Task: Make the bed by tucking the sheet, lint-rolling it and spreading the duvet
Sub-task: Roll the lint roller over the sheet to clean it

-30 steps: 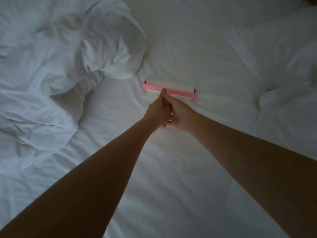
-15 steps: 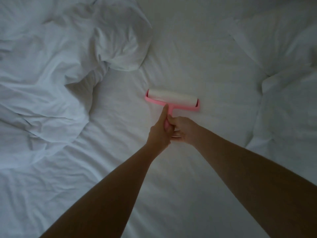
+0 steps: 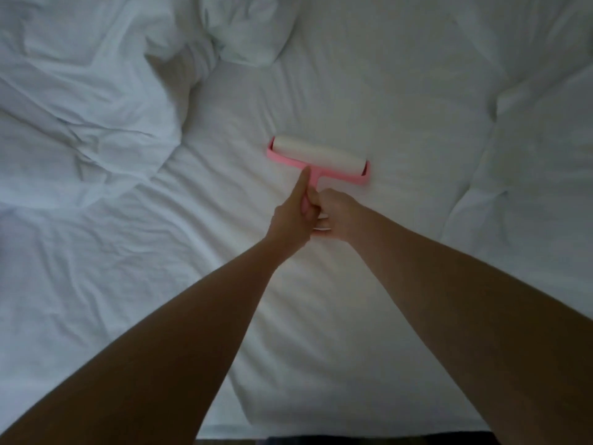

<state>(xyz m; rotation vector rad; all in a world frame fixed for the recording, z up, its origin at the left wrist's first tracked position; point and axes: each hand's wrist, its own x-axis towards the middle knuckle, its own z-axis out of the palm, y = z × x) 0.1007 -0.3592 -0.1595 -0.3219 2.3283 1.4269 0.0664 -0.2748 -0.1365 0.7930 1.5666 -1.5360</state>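
On open sheet (image 3: pixel 353 300), hands (image 3: pixel 290 220) (image 3: pixel 337 216) grip roller (image 3: pixel 317 155).

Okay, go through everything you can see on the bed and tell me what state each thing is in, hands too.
Sheet: spread flat, lightly wrinkled.
Lint roller: roll down on the sheet, handle held.
Left hand: grips the handle, thumb along it.
Right hand: grips the handle's end.
Duvet: bunched up at the left, not spread.
Pillows: lying at the right.
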